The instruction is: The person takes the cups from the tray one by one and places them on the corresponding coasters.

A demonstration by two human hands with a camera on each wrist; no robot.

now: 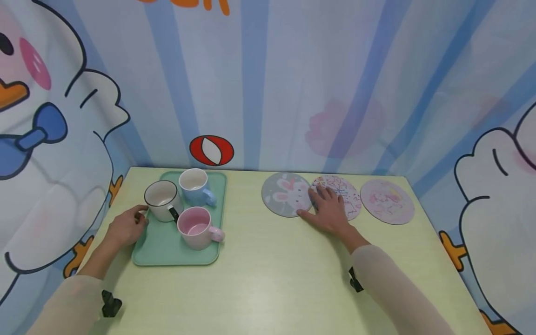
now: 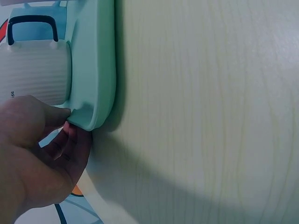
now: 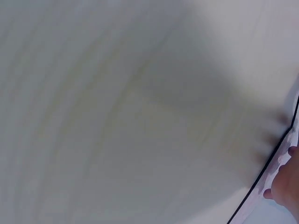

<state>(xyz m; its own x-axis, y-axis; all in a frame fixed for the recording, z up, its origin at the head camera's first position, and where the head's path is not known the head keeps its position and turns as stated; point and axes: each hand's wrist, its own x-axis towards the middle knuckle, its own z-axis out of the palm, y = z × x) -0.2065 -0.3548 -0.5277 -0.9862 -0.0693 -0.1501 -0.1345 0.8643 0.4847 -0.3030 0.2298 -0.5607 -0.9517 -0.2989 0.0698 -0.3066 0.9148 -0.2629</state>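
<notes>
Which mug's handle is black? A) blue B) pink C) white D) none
C: the white mug on the tray has a black handle; the pink mug and blue mug have handles in their own colours.

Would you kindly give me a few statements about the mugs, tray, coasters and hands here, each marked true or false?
1. Three mugs stand on the mint-green rectangular tray. True.
2. The left hand grips the pink mug. False: it holds the tray's edge, near the white mug with a black handle.
3. The right hand rests flat on the middle round coaster with squiggles. True.
4. Four coasters lie on the pale yellow-green table. False: three, including the grey bunny coaster and a pink coaster.
5. The light blue mug lies tipped over. False: it stands upright.
</notes>
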